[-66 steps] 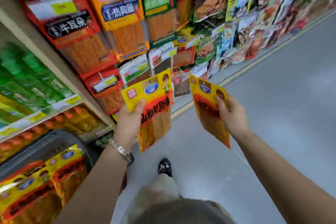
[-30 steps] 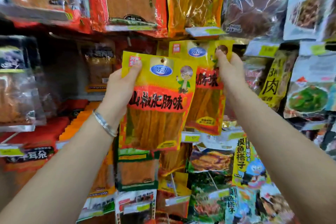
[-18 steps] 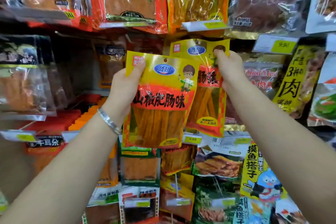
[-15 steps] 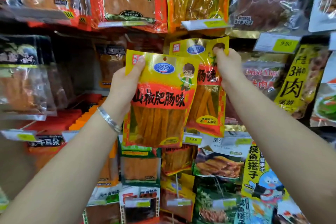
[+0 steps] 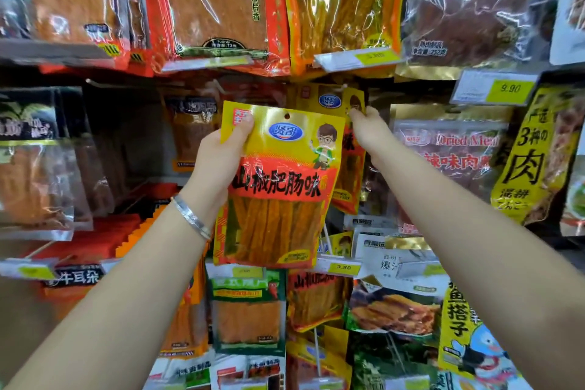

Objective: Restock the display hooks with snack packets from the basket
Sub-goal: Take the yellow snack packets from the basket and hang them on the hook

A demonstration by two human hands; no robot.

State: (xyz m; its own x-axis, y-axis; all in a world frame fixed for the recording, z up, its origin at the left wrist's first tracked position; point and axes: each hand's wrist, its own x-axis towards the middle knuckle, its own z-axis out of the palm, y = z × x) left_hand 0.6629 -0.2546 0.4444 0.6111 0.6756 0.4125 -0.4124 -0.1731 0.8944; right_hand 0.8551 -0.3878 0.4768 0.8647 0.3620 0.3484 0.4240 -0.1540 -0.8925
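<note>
My left hand (image 5: 218,161) grips a yellow and red snack packet (image 5: 278,193) by its top left corner, thumb on the front, and holds it upright before the display. My right hand (image 5: 368,131) pinches the top right corner of a second, identical packet (image 5: 329,101) that sits farther back, partly hidden behind the first. Its top edge reaches up under the row of large packets above. The hook itself is hard to make out. The basket is out of view.
Large red and orange packets (image 5: 215,9) hang in the row above, with price tags (image 5: 493,89) below them. Dark and brown packets (image 5: 34,161) hang at the left, a dried meat packet (image 5: 452,152) at the right, more snack packets (image 5: 247,310) below.
Since the aisle view, both hands have risen to the display. In the last half second the right hand pushed its packet farther back and up, behind the left packet.
</note>
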